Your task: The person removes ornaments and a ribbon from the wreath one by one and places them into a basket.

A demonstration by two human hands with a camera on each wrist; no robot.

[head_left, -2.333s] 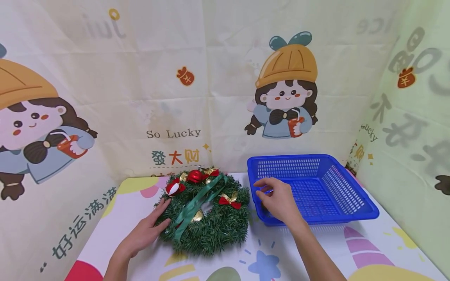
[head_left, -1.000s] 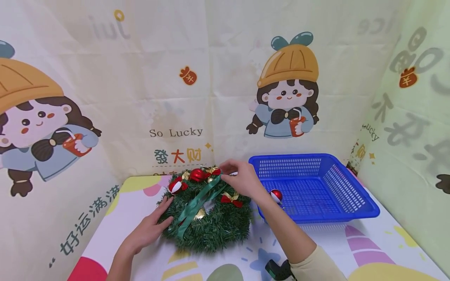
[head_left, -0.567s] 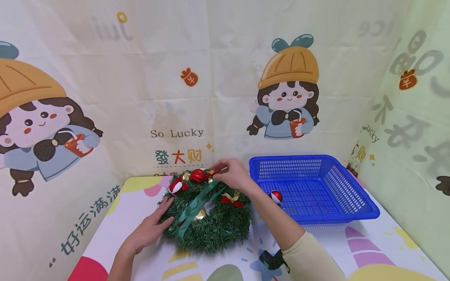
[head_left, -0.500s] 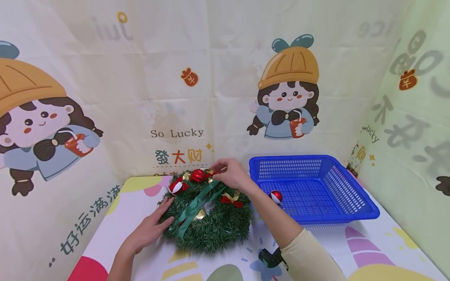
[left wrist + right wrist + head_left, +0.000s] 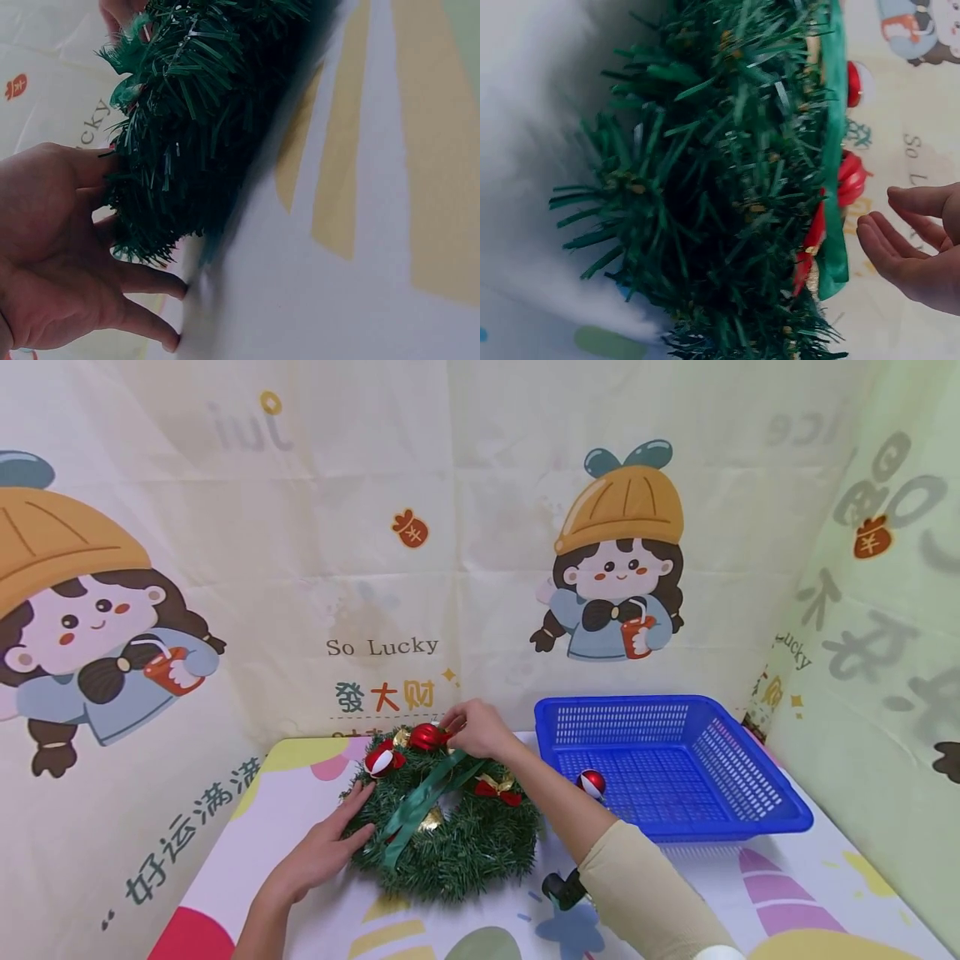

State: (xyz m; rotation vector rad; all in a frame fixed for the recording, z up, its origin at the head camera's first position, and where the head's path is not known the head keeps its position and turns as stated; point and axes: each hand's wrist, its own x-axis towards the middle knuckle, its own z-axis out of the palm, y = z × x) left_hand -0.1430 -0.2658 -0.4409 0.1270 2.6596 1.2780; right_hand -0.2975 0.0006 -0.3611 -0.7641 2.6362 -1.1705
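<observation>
A green Christmas wreath (image 5: 472, 860) lies on the table, crossed by a green ribbon (image 5: 420, 806). It carries a red bauble (image 5: 427, 737), a red-and-white bauble (image 5: 382, 762), a red bow (image 5: 498, 790) and a gold bell (image 5: 432, 818). My left hand (image 5: 318, 852) rests against the wreath's left side with fingers spread; the left wrist view shows some fingertips on the table. Beside the red bauble, at the wreath's far edge, is my right hand (image 5: 480, 731). In the right wrist view, that hand (image 5: 922, 240) has thumb and fingers apart, with nothing between them.
A blue plastic basket (image 5: 750, 825) stands to the right of the wreath, with a red-and-white bauble (image 5: 592, 783) at its left end. Printed cloth walls (image 5: 480, 610) rise behind the table and at both sides. A black device (image 5: 562, 889) sits at my right forearm.
My right hand has gone from above the basket's left edge to the wreath's far side, then slightly left toward the red bauble. The basket's bauble came into sight. My left hand stays on the wreath.
</observation>
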